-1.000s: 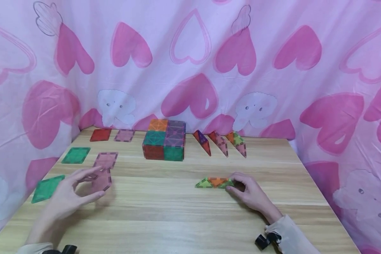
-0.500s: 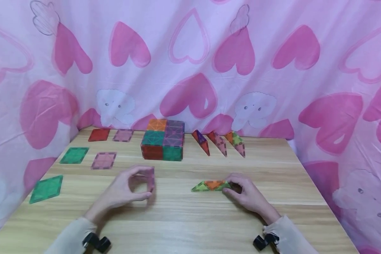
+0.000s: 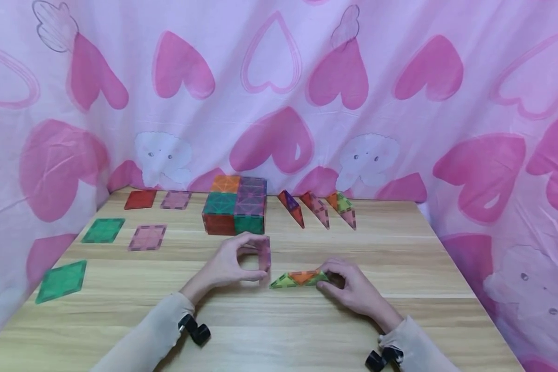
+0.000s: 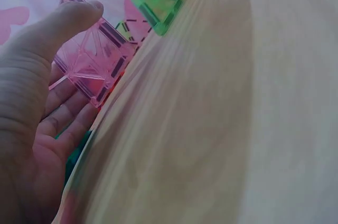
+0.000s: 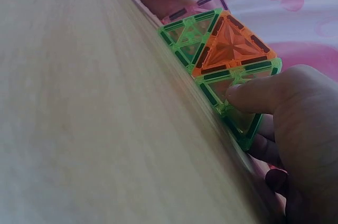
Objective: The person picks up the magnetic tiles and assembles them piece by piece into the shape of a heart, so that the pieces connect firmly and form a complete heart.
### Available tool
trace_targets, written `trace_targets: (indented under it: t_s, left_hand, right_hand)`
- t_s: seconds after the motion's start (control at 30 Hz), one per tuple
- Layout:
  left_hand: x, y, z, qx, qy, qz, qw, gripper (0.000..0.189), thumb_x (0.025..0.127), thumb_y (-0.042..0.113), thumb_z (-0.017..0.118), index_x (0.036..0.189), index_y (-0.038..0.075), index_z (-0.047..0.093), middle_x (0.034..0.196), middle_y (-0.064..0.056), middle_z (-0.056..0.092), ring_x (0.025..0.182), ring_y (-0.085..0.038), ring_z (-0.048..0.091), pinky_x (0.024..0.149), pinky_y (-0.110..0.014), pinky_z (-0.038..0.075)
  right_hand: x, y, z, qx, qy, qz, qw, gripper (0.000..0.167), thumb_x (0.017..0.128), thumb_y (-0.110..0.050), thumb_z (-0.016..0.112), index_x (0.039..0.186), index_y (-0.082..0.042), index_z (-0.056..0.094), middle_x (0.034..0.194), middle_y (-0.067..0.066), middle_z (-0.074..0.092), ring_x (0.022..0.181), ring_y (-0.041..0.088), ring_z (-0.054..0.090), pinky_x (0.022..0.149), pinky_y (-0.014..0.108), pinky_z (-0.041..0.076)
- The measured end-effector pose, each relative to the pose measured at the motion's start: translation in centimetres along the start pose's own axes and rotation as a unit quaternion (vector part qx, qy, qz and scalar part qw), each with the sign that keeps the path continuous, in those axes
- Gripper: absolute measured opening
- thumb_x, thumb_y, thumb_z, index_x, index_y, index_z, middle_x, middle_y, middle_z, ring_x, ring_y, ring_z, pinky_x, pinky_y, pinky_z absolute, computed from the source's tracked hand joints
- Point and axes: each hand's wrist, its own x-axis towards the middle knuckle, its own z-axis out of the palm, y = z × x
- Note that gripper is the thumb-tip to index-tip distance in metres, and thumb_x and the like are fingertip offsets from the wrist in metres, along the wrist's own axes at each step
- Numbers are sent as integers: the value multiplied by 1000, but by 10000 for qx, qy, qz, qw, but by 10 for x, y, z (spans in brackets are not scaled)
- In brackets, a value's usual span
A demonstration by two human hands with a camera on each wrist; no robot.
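Observation:
In the head view my left hand (image 3: 228,263) pinches a pink square magnetic tile (image 3: 265,253) between thumb and fingers, holding it upright on edge. The left wrist view shows the thumb on one face of this pink tile (image 4: 95,57) and the fingers behind it. My right hand (image 3: 351,289) grips the right end of a strip of three triangular magnetic tiles (image 3: 302,278), green, orange, green. In the right wrist view its thumb presses the near green triangle (image 5: 237,115); the orange triangle (image 5: 232,44) sits in the middle. The pink tile is close to the strip's left end.
Behind my hands stands a low box of coloured magnetic tiles (image 3: 234,206). Three slim triangle pieces (image 3: 315,209) line up at the back right. At the left lie two green tiles (image 3: 61,281), two pink tiles (image 3: 148,237) and a red tile (image 3: 140,199). A patterned curtain (image 3: 279,77) encloses the table.
My left hand has carried the pink tile from the left side of the table rightward, up to the triangle strip. The right hand has shifted slightly left and nearer with the strip.

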Motion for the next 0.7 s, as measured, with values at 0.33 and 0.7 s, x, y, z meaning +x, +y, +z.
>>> trace_targets:
  t_s: [0.33,0.7]
  left_hand:
    - [4,2,15,501,-229,-311,9980,78,81,34,103,149,23,65,136,10,69,126,-11,69,112,-34,58]
    - [7,0,17,592,-341,-79,9976,80,82,35,102,151,23,64,139,9,67,128,-11,68,113,-35,57]
  right_hand:
    - [-3,-1,1,-74,-47,-31,10000,19,101,-19,85,114,-32,80,109,-15,75,99,11,67,88,33,55]
    - [-2,17,-16,1453,68,369,9887,29,106,-3,70,135,-9,74,121,11,77,106,21,73,93,29,60]
